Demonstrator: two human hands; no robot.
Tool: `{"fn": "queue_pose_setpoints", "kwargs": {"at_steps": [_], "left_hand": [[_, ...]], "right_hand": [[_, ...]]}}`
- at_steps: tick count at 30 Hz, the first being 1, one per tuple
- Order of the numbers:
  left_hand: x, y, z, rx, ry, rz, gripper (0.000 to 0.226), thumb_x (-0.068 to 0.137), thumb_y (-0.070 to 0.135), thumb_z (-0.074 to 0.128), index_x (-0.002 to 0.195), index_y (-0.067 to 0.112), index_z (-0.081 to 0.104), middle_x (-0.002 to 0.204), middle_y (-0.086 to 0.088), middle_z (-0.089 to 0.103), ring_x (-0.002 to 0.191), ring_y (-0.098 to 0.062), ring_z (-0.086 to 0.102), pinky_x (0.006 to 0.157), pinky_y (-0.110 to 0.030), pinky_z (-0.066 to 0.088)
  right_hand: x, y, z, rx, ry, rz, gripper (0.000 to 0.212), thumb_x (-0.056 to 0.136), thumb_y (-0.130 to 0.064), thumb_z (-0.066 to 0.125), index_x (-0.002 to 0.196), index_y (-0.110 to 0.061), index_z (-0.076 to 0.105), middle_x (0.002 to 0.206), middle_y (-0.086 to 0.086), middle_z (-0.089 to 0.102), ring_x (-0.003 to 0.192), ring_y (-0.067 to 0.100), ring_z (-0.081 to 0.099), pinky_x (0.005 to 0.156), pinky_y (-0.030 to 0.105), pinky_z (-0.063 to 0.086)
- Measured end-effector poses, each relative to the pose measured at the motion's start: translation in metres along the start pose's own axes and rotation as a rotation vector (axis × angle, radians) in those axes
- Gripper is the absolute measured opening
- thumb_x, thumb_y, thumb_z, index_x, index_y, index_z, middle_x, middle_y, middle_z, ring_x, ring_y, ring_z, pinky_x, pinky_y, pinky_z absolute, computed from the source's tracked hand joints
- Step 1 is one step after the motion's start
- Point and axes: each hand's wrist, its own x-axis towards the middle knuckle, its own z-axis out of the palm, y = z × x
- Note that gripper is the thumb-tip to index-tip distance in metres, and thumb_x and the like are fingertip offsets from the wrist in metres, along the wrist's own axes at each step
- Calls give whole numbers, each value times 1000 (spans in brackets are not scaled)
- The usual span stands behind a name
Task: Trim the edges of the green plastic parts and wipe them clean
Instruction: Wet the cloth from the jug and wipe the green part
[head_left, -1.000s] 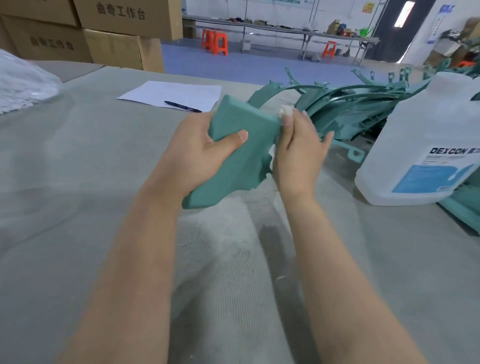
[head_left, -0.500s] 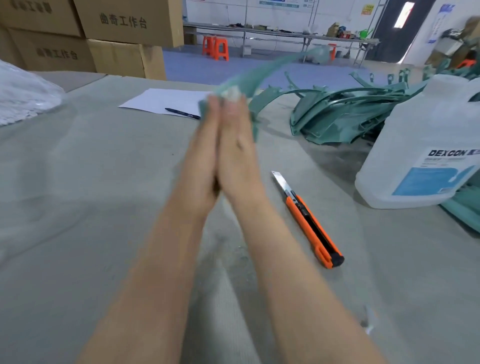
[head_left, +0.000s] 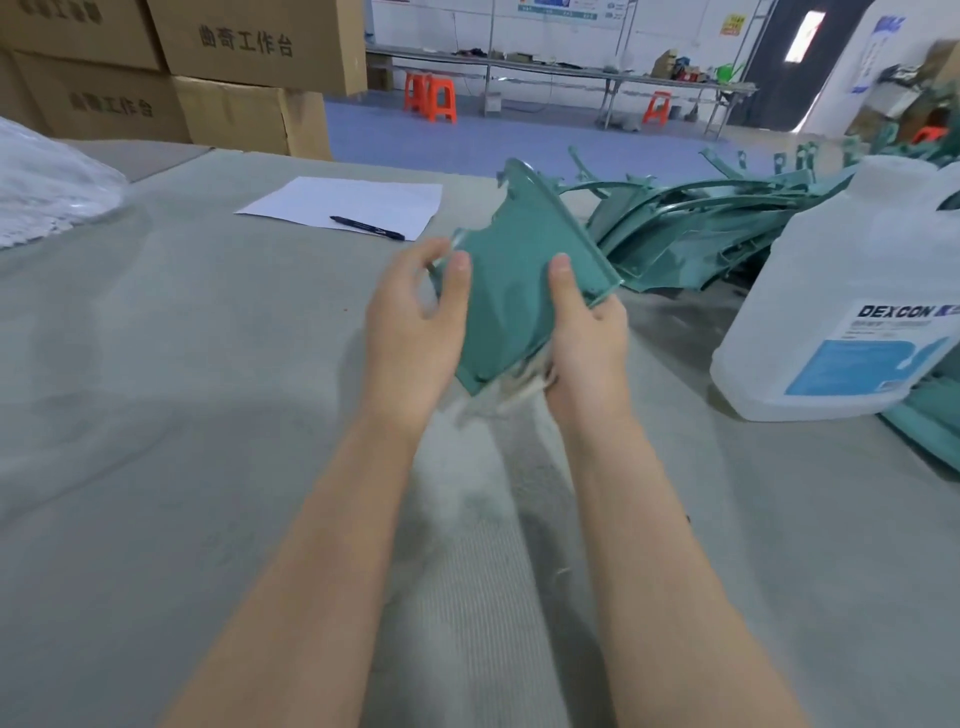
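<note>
Grey table (head_left: 156, 415): left hand (head_left: 410, 338), right hand (head_left: 589, 343) grip green part (head_left: 514, 270); apart now, pressed tog. before.

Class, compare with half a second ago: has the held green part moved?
Yes. The green part has dropped toward the person: it was raised above the pen, and now sits mostly below pen level.

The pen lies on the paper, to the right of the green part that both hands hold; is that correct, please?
Not quite: in the head view the pen lies on the paper to the left of the green part, not the right. The left hand and right hand do both hold that part.
</note>
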Motion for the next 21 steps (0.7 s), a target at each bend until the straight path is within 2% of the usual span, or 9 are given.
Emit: {"fn": "queue_pose_setpoints", "kwargs": {"at_steps": [3, 7, 9, 12, 14, 16, 18, 19, 21], "left_hand": [[4, -3, -12, -38, 29, -147, 63, 89, 45, 62, 143, 18, 42, 145, 7, 44, 133, -8, 40, 113, -41, 34], [0, 5, -24, -912, -599, -467, 67, 86, 53, 56, 135, 7, 53, 139, -13, 54, 130, -28, 50, 113, -47, 33], [-1, 6, -26, -1052, -765, -499, 80, 85, 59, 49, 142, 3, 42, 146, -20, 42, 136, -34, 40, 115, -49, 28], [-3, 4, -20, -1012, -737, -531, 76, 85, 51, 51, 143, 3, 40, 145, -21, 43, 132, -38, 43, 110, -55, 32], [-5, 4, -14, -989, -624, -589, 57, 86, 33, 52, 134, 1, 49, 133, -20, 56, 119, -35, 57, 97, -49, 48], [-2, 0, -10, -979, -506, -595, 41, 89, 18, 49, 126, 2, 56, 118, -14, 67, 105, -27, 66, 85, -38, 57], [1, 1, -10, -932, -459, -555, 31, 97, 18, 45, 122, 7, 59, 111, -7, 70, 101, -20, 68, 86, -34, 56], [0, 3, -10, -896, -461, -534, 31, 100, 22, 43, 122, 9, 60, 111, -5, 71, 102, -18, 68, 88, -33, 54], [-7, 9, -2, -874, -468, -498, 38, 101, 35, 37, 124, 13, 59, 117, -2, 69, 107, -15, 64, 90, -31, 52]], "right_hand": [[9, 1, -18, 50, -93, 47, 17, 98, -21, 57, 104, -10, 69, 101, 9, 75, 93, 23, 72, 80, 35, 59], [7, 5, -31, -14, -284, 176, 18, 95, -28, 60, 96, -15, 73, 99, 6, 76, 92, 20, 73, 78, 30, 59], [5, 2, -39, -78, -337, 255, 22, 89, -35, 65, 94, -16, 74, 99, 6, 76, 91, 20, 73, 76, 28, 59], [5, -1, -46, -301, -425, 248, 31, 79, -48, 69, 85, -19, 76, 83, 1, 76, 65, 14, 68, 54, 20, 54], [7, 2, -44, -497, -314, 182, 34, 86, -48, 67, 78, -15, 69, 68, 1, 68, 51, 14, 56, 46, 21, 47], [13, 4, -42, -599, 9, 82, 36, 93, -48, 58, 83, -14, 59, 75, 4, 66, 65, 22, 61, 63, 31, 54], [16, -3, -36, -450, 250, -31, 40, 97, -52, 45, 105, -15, 56, 99, 2, 65, 91, 25, 64, 81, 40, 52], [13, -7, -29, -336, 224, -63, 48, 96, -55, 38, 119, -16, 54, 112, -1, 63, 103, 22, 62, 87, 39, 50], [0, -6, -3, -326, -20, -121, 71, 89, -61, 27, 142, -17, 44, 142, 0, 51, 131, 20, 49, 110, 40, 38]]}}
